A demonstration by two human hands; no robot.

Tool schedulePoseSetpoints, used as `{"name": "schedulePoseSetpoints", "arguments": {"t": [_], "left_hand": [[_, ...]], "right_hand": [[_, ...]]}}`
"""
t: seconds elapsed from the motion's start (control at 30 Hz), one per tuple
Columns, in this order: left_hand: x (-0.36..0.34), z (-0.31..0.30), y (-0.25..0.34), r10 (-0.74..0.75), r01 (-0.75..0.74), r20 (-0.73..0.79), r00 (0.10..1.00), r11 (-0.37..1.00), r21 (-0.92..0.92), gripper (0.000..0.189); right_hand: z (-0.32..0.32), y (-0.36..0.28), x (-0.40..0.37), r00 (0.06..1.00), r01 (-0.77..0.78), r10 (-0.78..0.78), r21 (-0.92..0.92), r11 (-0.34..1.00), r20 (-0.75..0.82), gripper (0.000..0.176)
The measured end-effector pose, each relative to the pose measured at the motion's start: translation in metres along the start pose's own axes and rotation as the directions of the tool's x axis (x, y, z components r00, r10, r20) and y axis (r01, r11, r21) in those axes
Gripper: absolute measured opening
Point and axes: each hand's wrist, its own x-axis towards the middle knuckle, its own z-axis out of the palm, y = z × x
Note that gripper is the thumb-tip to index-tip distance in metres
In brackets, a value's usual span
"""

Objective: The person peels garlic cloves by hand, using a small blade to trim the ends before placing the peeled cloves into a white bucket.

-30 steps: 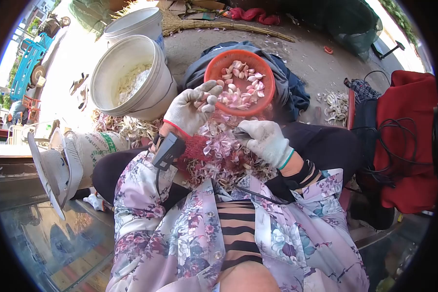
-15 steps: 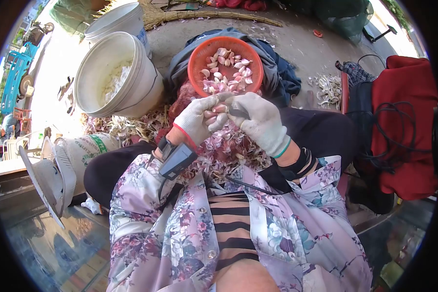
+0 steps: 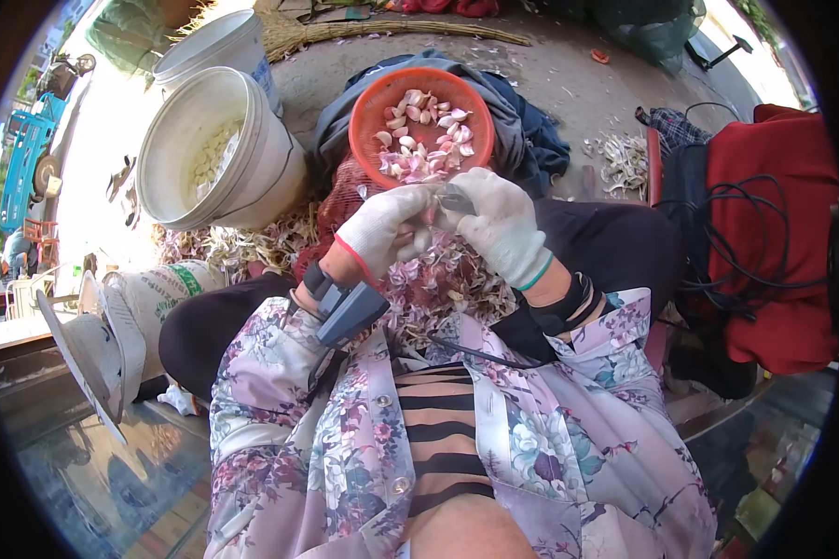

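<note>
My left hand [image 3: 382,226], in a white glove with a red cuff, is curled around garlic cloves [image 3: 428,215], mostly hidden by its fingers. My right hand [image 3: 503,230], gloved in white with a teal cuff, is closed on a small dark metal blade, seemingly a small knife [image 3: 456,198]. Both hands meet at the fingertips, just below an orange-red plastic basket [image 3: 355,132]. Unpeeled pinkish cloves [image 3: 419,110] lie inside it. Beneath the hands, a heap of garlic skins [image 3: 438,289] covers my lap.
A white bucket [image 3: 272,172] with pale cloves in it stands to the left, with another bucket [image 3: 256,58] behind. A straw broom [image 3: 373,31] lies at the back. On the right are red cloth [image 3: 760,252] and black cables [image 3: 781,210]. A white hat [image 3: 91,349] rests at left.
Both hands have turned slightly, and the right hand's fingers have risen around the blade. Less of the cloves in my left hand shows now. The view has shifted a little.
</note>
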Motion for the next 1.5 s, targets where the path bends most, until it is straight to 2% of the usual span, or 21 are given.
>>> {"name": "schedulePoseSetpoints", "arguments": {"t": [0.07,0.17,0.27,0.37,0.47,0.57,0.67,0.77,0.87,0.97,1.0,1.1,1.2,1.33,1.47,1.5], "left_hand": [[0.0,-0.003,0.0,-0.001,0.002,-0.002,1.0,0.996,0.09,0.024],[0.008,-0.012,-0.009,0.04,-0.035,-0.047,0.998,0.995,0.091,0.024],[0.01,-0.013,-0.012,0.068,-0.056,-0.142,0.988,0.995,0.086,0.026],[0.009,-0.009,-0.01,0.061,-0.051,-0.169,0.984,0.997,0.063,0.026],[0.006,-0.001,-0.011,0.102,-0.076,-0.206,0.973,0.988,0.132,0.028],[0.01,-0.005,-0.017,0.115,-0.071,-0.182,0.977,0.971,0.229,0.031],[0.012,0.003,-0.019,0.173,-0.119,-0.22,0.96,0.963,0.241,0.03],[0.017,0.005,-0.022,0.159,-0.1,-0.284,0.945,0.972,0.211,0.029],[0.02,0.012,-0.023,0.175,-0.144,-0.342,0.923,0.983,0.116,0.027],[0.02,-0.002,-0.024,0.153,-0.122,-0.257,0.954,0.984,0.131,0.025],[0.017,-0.005,-0.022,0.135,-0.109,-0.191,0.972,0.984,0.141,0.026],[0.015,0.002,-0.021,0.143,-0.128,-0.172,0.975,0.987,0.092,0.027],[0.016,-0.001,-0.023,0.147,-0.147,-0.045,0.988,0.989,0.019,0.028],[0.008,0.0,-0.02,0.066,-0.067,-0.046,0.997,0.997,-0.025,0.027],[0.007,-0.006,-0.016,0.065,-0.07,-0.079,0.995,0.995,-0.067,0.03],[0.008,-0.012,-0.016,0.062,-0.069,-0.096,0.993,0.995,-0.072,0.032]], "right_hand": [[0.0,-0.003,0.0,0.999,-0.008,0.008,-0.014,1.0,-0.04,0.02],[0.002,-0.005,0.001,0.99,-0.128,0.13,0.036,0.991,-0.06,0.019],[0.007,0.003,0.001,0.982,-0.175,0.186,0.187,0.967,-0.041,0.019],[0.008,-0.004,-0.002,0.99,-0.137,0.141,0.238,0.962,0.0,0.019],[0.009,-0.005,-0.002,0.997,-0.079,0.08,0.114,0.99,-0.002,0.019],[0.013,-0.004,-0.004,0.996,-0.081,0.084,0.091,0.993,-0.022,0.016],[0.017,-0.007,-0.007,0.992,-0.113,0.115,0.046,0.993,-0.049,0.014],[0.019,-0.011,-0.008,0.987,-0.132,0.132,0.009,0.991,-0.087,0.014],[0.024,-0.008,-0.008,0.979,-0.187,0.187,0.015,0.982,-0.079,0.018],[0.022,-0.007,-0.006,0.957,-0.283,0.29,0.163,0.945,-0.019,0.019],[0.022,-0.006,-0.006,0.955,-0.282,0.292,0.162,0.946,-0.044,0.02],[0.018,-0.003,-0.004,0.931,-0.346,0.36,0.172,0.923,-0.058,0.019],[0.016,0.003,-0.003,0.941,-0.298,0.311,0.104,0.949,-0.136,0.018],[0.012,0.015,0.0,0.926,-0.322,0.33,0.075,0.944,-0.183,0.017],[0.015,0.024,-0.003,0.968,-0.238,0.241,0.047,0.97,-0.069,0.019],[0.016,0.026,-0.004,0.957,-0.28,0.288,0.143,0.949,-0.041,0.02]]}}
